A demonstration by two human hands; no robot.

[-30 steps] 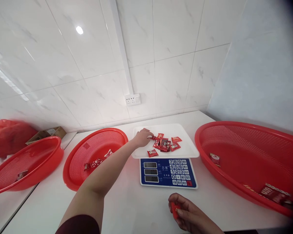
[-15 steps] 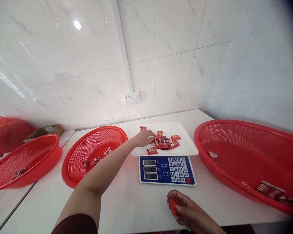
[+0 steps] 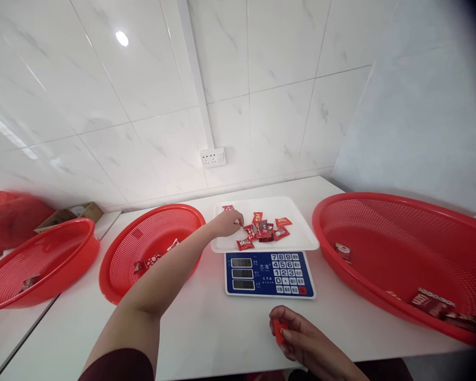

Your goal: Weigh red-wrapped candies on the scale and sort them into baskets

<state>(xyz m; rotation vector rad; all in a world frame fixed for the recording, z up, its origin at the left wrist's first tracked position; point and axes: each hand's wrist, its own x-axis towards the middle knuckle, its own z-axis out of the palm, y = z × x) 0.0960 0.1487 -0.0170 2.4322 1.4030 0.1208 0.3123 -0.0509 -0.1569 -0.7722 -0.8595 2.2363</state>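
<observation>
My left hand (image 3: pixel 227 223) is over the left part of the white weighing tray (image 3: pixel 299 233). Its fingertips are pinched together; whatever lies between them is too small to make out. Just right of it, several red-wrapped candies (image 3: pixel 265 232) lie in a loose pile. Another red wrapper (image 3: pixel 228 208) rests at the tray's back left, partly behind my hand. Below the tray is the scale's blue keypad panel (image 3: pixel 268 274), its displays lit. In front of the scale, my right hand (image 3: pixel 301 338) is curled around a small red packet (image 3: pixel 280 332).
A red perforated basket (image 3: pixel 119 248) with a few wrapped candies is left of the scale, and another red basket (image 3: pixel 42 288) is farther left. The large red basket (image 3: pixel 341 198) on the right holds several packets. A wall socket (image 3: pixel 213 157) sits behind the scale.
My left hand has drawn back slightly left from the candy pile, and its fingers have closed into a pinch. My right hand still holds the red packet in nearly the same place.
</observation>
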